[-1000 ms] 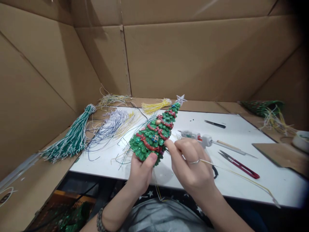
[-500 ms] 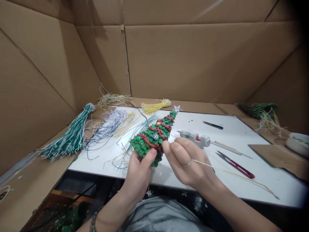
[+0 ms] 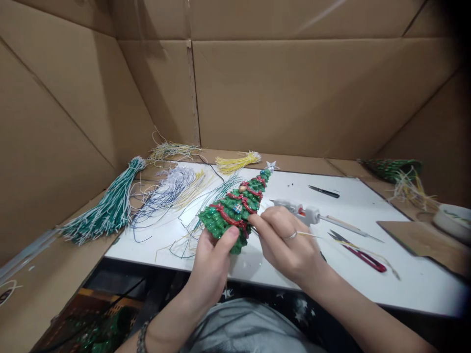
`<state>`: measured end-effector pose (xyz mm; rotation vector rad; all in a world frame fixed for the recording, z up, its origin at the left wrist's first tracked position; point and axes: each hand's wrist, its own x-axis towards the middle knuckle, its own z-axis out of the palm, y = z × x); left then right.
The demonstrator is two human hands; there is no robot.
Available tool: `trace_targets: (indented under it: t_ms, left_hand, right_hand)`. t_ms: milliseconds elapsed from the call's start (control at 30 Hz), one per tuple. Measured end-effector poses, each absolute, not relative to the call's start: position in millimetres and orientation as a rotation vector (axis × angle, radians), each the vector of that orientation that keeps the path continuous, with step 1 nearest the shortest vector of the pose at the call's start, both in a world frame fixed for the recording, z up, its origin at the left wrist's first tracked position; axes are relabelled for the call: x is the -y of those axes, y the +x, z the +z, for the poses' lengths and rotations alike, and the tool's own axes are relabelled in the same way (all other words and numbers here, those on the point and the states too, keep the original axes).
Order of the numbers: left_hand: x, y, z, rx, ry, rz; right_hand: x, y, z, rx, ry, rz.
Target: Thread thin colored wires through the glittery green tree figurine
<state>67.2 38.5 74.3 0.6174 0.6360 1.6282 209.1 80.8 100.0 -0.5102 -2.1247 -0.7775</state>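
A: Where is the tree (image 3: 235, 211)?
B: In the air over the near part of the white board (image 3: 360, 289), leaning, its star (image 3: 271, 165) up and to the right.
A: How does it look?
B: Green and glittery, in layers, with red garlands looped across. There's a small blue gift (image 3: 237, 209) on the front and a gold ball (image 3: 242, 188) higher up. The star is pale.
A: And the hands?
B: The left hand (image 3: 215, 247) grips the base, thumb on the front, fingers mostly hidden behind. The right hand (image 3: 283, 240) is at the tree's right side, fingers pressed together, pinching a yellow-and-white wire (image 3: 309, 234). The bit at the fingertips is hidden. The rest trails out past the ring (image 3: 291, 235) and over the red snips (image 3: 368, 260).
A: What else is on the board?
B: A white tool (image 3: 312, 214) just beyond the right hand, black snips (image 3: 324, 191) farther back. Left of the tree, loose blue wires (image 3: 165, 191) and some green ones (image 3: 224, 186).
A: Any containers?
B: A white dish (image 3: 451, 228) at the far right, with greenish bits inside, too small to make out. Below the board, at the left, an orange crate (image 3: 127, 298) with green, glittery pieces (image 3: 110, 328) in it.
A: Farther out?
B: A green-and-white bundle (image 3: 114, 201) to the left, a yellow bundle (image 3: 239, 162) at the back, and cardboard walls (image 3: 294, 88) around it all.
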Motion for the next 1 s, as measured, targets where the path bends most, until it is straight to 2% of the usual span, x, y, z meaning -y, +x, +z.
trace_targets:
  t_ms: [167, 400, 767, 1000]
  left_hand:
    - [-35, 67, 77, -0.660, 0.621, 1.631]
    - [-32, 69, 78, -0.627, 0.627, 1.620]
    - [-30, 69, 77, -0.657, 0.613, 1.611]
    - [-31, 66, 72, -0.764, 0.597, 1.620]
  right_hand:
    - [-72, 208, 104, 2.132, -0.575, -0.611]
    - [-67, 213, 114, 2.152, -0.577, -0.670]
    - [-58, 210, 115, 2.147, -0.651, -0.249]
    - [-49, 216, 119, 2.139, -0.645, -0.477]
